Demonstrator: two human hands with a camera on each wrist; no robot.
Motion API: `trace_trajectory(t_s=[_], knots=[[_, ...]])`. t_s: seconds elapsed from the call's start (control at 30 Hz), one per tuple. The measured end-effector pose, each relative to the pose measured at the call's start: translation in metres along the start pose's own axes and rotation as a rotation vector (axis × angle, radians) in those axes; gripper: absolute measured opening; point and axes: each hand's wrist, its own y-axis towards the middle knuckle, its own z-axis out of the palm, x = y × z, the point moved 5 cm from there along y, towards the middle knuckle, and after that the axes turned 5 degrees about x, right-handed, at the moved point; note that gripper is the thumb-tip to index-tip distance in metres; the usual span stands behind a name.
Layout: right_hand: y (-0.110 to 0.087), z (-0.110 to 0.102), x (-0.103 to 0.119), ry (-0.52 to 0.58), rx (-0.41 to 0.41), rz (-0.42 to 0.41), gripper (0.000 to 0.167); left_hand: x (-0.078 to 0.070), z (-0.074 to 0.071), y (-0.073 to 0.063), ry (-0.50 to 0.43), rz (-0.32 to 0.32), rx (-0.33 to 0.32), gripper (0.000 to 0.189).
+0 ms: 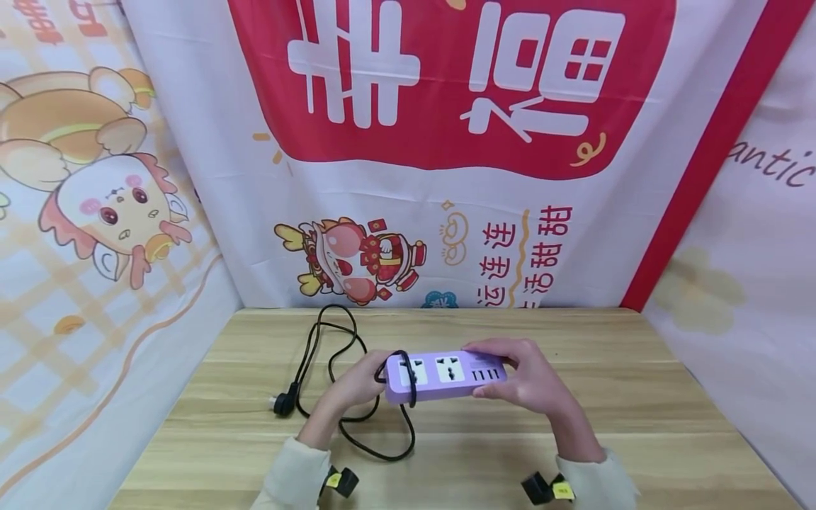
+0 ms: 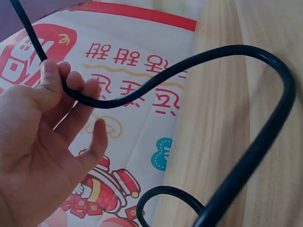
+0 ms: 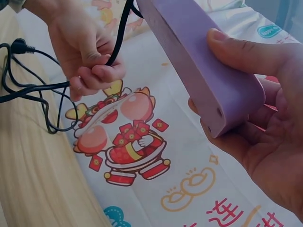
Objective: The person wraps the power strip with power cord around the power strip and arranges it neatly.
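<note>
A purple power strip (image 1: 430, 382) with white sockets and several USB ports is held above the table. Its right end is gripped by my right hand (image 1: 525, 375), thumb on one side and fingers on the other, as the right wrist view also shows. Around the strip's left end passes a loop of black power cord (image 1: 411, 379). My left hand (image 1: 360, 382) is beside that end; in the left wrist view its thumb and fingertips pinch the cord (image 2: 113, 103). The rest of the cord trails over the table to a black plug (image 1: 284, 402) at the left.
The wooden table (image 1: 574, 439) spreads beneath both hands. Behind it hangs a printed cloth (image 1: 542, 276) with red and white patterns, and another cartoon cloth (image 1: 95, 297) stands at the left. Loose cord loops (image 1: 338, 347) lie toward the table's back left.
</note>
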Motion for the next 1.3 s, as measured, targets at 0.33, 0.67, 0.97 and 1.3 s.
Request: trace_trajectory(t_s=[0.33,0.67,0.97,1.3], knots=[[-0.001,-0.003,-0.002,0.020,0.008,-0.005,0.050,0.000,-0.004,0.002,0.006,0.069,-0.084,0.023],[0.003,0.013,0.013,-0.248,0.134,0.001,0.058,-0.003,-0.021,-0.001,0.122,0.109,-0.235,0.010],[0.006,0.019,0.006,-0.392,0.163,0.072,0.056,-0.013,-0.027,-0.005,0.201,0.061,-0.301,0.005],[0.009,0.020,-0.003,-0.469,0.092,0.158,0.057,-0.030,-0.020,-0.003,0.296,0.077,-0.386,0.008]])
